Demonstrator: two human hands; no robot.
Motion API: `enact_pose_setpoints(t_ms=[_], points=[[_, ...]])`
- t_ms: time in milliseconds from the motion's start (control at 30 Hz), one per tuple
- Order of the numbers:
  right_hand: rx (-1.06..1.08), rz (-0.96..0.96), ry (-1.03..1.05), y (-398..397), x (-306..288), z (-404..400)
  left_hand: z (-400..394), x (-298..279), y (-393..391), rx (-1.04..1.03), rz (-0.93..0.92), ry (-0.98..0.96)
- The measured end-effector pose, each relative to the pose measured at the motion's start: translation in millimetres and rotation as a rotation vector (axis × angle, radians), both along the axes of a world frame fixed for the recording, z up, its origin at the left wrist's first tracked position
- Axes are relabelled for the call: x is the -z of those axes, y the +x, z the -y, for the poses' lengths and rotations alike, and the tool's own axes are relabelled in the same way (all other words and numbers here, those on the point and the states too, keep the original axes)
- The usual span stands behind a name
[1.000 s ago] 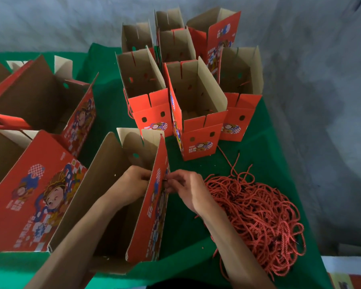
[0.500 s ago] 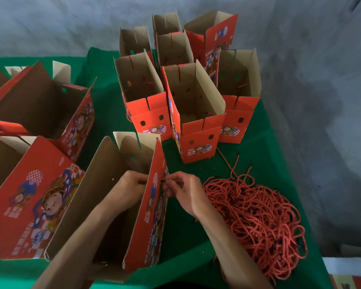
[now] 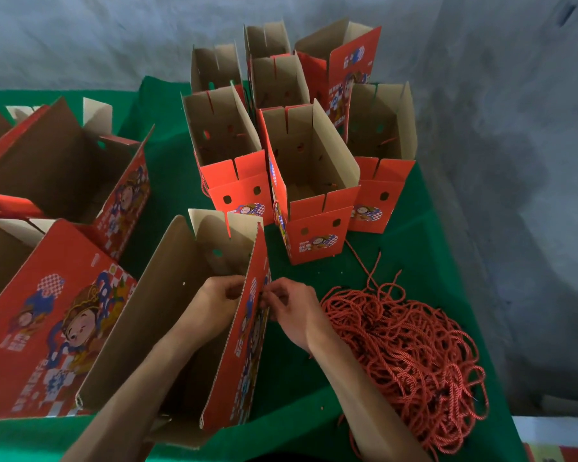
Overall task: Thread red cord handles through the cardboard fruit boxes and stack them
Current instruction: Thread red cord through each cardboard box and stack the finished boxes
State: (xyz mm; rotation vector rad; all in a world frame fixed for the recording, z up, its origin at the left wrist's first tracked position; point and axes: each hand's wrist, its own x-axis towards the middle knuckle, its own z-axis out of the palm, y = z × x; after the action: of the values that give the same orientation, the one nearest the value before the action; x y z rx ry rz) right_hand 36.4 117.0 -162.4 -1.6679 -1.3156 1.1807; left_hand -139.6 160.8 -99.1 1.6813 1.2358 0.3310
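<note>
Both hands stay at the open red cardboard box [image 3: 241, 345]: left hand [image 3: 219, 300] curled inside, right hand [image 3: 289, 308] pinching outside; print unreadable.

Green felt-covered table [image 3: 414, 248] under dim light, mottled grey concrete floor [image 3: 514, 161] beyond its far and right edges, pale surface [image 3: 554, 428] beside its near-right corner

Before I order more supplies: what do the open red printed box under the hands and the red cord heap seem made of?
The open red printed box looks like corrugated cardboard: plain brown inside, printed red outside, fluting faintly visible along its cut edge. The red cord heap looks like twisted fibre rope with spiral strands, probably synthetic, though that stays uncertain.
</note>
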Motion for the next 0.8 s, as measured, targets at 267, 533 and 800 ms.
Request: enact_pose_setpoints(t_ms=[267, 533, 800], points=[[-0.084, 0.032, -0.041, 9, 4, 2, -4, 4, 9, -0.125, -0.151, -0.029], [-0.036, 0.582, -0.273, 71, 37, 26, -9, 3, 8, -0.269, -0.191, -0.127], [0.191, -0.263, -0.142, 76, -13, 8, 4, -31, 2, -0.25, 0.057, -0.348]])
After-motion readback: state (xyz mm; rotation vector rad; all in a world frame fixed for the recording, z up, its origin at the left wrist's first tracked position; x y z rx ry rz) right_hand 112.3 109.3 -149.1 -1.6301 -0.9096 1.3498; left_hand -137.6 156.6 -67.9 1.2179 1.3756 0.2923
